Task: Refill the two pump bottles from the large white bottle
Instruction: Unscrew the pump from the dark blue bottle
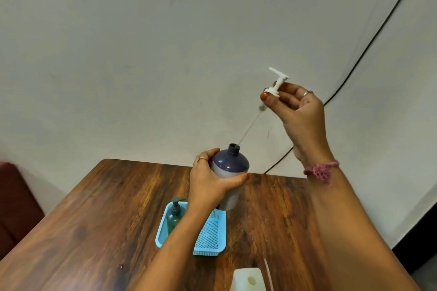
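Both hands busy: left hand grips blue bottle; right-hand fingers pinch (seemingly dripping) pump.

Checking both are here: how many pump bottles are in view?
2: the purple bottle held up in the left hand, pump off, and the green bottle in the blue basket.

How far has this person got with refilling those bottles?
Early on. The white pump is out of the dark blue bottle, pinched in the right hand, its tube tip near the open neck. The left hand holds that bottle above the blue basket. The green pump bottle still wears its pump, and no pouring from the large white bottle shows.
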`<act>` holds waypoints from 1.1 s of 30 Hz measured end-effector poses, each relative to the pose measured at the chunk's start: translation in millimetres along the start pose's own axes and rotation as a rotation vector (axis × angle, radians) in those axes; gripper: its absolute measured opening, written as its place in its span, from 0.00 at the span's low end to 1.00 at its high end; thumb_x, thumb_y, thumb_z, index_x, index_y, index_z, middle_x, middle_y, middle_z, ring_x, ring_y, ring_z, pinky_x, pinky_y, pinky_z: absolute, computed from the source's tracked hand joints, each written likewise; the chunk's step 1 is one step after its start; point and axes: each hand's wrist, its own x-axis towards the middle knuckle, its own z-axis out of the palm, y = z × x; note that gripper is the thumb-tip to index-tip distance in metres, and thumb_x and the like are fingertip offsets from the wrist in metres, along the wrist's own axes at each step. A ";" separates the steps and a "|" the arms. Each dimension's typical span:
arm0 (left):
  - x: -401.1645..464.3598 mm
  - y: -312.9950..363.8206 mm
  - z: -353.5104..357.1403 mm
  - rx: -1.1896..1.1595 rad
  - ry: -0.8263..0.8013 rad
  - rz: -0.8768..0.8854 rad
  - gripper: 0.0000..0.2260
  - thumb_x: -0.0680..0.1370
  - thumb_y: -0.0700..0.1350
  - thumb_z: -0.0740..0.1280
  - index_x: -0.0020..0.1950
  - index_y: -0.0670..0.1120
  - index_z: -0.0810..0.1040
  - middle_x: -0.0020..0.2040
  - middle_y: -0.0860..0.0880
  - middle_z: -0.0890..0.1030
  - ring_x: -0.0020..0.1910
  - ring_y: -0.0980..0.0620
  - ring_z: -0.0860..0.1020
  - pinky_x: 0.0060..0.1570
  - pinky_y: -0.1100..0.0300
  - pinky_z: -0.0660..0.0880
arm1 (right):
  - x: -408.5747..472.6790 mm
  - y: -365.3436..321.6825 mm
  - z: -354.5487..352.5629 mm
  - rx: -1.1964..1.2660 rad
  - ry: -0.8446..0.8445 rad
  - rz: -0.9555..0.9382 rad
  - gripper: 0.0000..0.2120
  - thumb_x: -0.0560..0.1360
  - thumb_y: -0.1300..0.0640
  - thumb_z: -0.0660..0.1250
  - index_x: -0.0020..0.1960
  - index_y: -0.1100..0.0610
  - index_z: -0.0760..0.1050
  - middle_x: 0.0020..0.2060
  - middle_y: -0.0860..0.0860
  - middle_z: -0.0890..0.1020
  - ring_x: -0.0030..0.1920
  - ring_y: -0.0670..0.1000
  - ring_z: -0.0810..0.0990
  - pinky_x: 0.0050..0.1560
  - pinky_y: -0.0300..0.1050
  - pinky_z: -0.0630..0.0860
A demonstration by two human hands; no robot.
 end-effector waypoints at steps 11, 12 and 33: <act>2.1 -18.1 -43.9 -0.015 0.012 -0.043 0.40 0.56 0.50 0.83 0.64 0.52 0.69 0.59 0.53 0.74 0.55 0.54 0.76 0.52 0.60 0.78 | 0.5 -6.1 37.4 0.021 0.002 0.005 0.20 0.70 0.59 0.74 0.60 0.61 0.76 0.50 0.51 0.84 0.50 0.46 0.83 0.55 0.42 0.78; 2.6 -19.8 -48.0 -0.019 0.005 -0.038 0.40 0.57 0.50 0.83 0.64 0.52 0.69 0.59 0.54 0.74 0.55 0.54 0.76 0.51 0.61 0.78 | -1.0 -3.8 42.8 0.018 -0.006 0.015 0.20 0.70 0.59 0.74 0.60 0.61 0.76 0.50 0.51 0.84 0.50 0.46 0.83 0.55 0.42 0.78; -37.2 -128.7 -133.1 -0.057 -0.102 -0.120 0.38 0.59 0.42 0.82 0.64 0.52 0.68 0.61 0.52 0.74 0.56 0.57 0.76 0.57 0.57 0.76 | -163.1 126.3 88.9 -0.043 0.349 0.159 0.17 0.71 0.71 0.70 0.57 0.58 0.74 0.50 0.54 0.81 0.48 0.45 0.82 0.48 0.33 0.76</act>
